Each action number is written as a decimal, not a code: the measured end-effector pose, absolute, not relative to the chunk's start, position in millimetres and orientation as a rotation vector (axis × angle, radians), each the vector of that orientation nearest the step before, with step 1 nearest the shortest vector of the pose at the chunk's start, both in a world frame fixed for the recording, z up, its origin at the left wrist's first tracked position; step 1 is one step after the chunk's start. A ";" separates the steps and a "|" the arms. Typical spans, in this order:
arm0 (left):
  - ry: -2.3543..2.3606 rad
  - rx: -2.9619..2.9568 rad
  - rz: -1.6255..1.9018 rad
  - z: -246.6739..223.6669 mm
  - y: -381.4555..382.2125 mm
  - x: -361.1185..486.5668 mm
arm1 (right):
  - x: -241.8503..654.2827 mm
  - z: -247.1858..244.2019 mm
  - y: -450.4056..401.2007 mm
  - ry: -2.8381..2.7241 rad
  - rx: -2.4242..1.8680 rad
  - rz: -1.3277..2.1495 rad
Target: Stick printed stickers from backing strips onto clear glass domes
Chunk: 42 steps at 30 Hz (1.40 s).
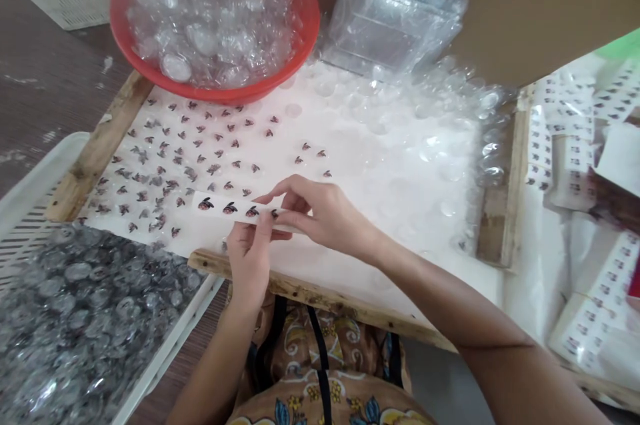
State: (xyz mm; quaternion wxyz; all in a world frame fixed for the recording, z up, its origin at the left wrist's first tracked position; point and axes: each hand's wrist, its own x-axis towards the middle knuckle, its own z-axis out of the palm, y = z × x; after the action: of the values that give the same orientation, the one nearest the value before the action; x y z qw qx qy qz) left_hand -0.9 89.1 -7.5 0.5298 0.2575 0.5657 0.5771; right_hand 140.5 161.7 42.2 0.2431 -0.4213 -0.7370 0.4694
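My left hand [254, 252] grips a white strip [216, 206] printed with a row of small dark-and-red figures, its thumb on top near the right end. My right hand [315, 212] pinches that same end from the right, so both hands meet on the strip. Beneath them lies a white work surface [400, 212] in a wooden frame. Many small clear pieces with the same printed figures [170, 184] are spread over its left part. Plain clear round pieces [370, 105] lie scattered on the right and back parts.
A red basin [210, 86] heaped with clear round pieces stands at the back left, beside clear plastic packs [390, 25]. A white crate [165, 345] full of clear pieces is at lower left. Bundled printed strips [597, 298] lie right, beyond the wooden rail [515, 192].
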 end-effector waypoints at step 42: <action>1.407 0.555 1.388 -5.8 90.2 -0.2 | 231.9 -11.1 192.0 -1.752 -1.923 0.690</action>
State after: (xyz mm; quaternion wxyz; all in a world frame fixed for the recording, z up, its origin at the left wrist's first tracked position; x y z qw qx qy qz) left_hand -0.2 90.2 -5.8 0.5179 0.2312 0.5862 0.5785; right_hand 231.9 192.0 -11.1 0.2232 -0.6963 -0.6347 0.2500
